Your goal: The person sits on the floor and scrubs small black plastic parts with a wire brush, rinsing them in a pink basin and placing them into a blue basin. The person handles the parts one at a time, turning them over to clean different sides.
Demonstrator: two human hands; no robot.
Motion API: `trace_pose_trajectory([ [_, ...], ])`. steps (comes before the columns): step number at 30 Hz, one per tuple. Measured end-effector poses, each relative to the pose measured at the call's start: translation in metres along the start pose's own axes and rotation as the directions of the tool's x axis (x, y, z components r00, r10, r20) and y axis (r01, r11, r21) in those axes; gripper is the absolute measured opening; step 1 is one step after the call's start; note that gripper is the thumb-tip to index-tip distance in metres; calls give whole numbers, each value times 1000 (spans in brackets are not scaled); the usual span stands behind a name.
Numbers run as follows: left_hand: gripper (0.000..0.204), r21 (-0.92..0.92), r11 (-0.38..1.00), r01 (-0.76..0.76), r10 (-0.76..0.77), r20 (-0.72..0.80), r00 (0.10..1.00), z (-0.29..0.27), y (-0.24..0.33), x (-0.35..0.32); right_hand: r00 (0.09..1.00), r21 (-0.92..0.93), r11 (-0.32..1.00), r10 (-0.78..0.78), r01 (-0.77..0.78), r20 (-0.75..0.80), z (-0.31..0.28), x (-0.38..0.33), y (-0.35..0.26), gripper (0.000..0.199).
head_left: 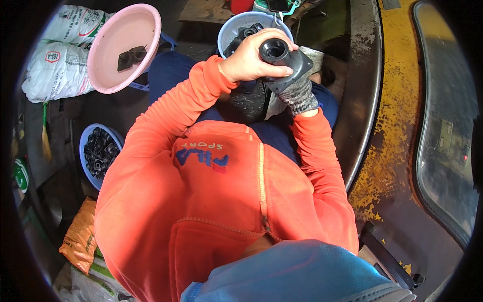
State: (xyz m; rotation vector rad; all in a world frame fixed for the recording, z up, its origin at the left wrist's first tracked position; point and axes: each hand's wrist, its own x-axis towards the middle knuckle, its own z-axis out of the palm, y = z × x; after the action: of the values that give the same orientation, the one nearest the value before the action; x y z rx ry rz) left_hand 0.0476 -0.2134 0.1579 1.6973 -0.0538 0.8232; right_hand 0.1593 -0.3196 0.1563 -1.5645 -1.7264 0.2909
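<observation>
My left hand [249, 58], bare, is closed around a black plastic part [302, 65] with a round open neck and a flat, square-cornered flange with small holes. The thumb presses across the base of the neck, and the fingers wrap its far side. The neck's opening faces up toward me. My right hand [298, 95], in a grey knitted glove, is against the underside of the flange, and its fingers are hidden behind the part. Just beyond my hands is a light blue basin [227, 31] with several black parts [250, 30] in it.
A pink basin [100, 60] at the left holds a dark piece [132, 58]. Below it, a blue basin [83, 151] is full of black parts [100, 151]. White sacks [63, 70] and an orange bag [80, 234] lie farther left. A worn yellow machine [392, 126] borders my right side.
</observation>
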Motion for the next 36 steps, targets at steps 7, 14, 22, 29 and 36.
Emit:
trace_pose_trajectory([
  [7, 38, -175, 983, 46, 14, 328, 945, -16, -7, 4, 972, 166, 981, 62, -101, 228, 1, -22, 10, 54],
  [14, 53, -337, 937, 92, 160, 648, 745, -27, -10, 26, 983, 462, 877, 63, -136, 170, 17, -26, 8, 64],
  [22, 68, 308, 939, -156, 72, 267, 961, -39, 8, 16, 962, 322, 941, 177, -104, -206, 5, -2, 5, 60],
  [29, 52, 255, 960, 113, -65, -189, 980, 17, 13, -10, 979, -161, 977, 110, -137, -171, 17, -9, -1, 45],
  [36, 39, -24, 997, 74, -75, -61, 995, 9, 3, -15, 995, 156, 983, 88, -96, 54, 2, -20, 1, 48],
])
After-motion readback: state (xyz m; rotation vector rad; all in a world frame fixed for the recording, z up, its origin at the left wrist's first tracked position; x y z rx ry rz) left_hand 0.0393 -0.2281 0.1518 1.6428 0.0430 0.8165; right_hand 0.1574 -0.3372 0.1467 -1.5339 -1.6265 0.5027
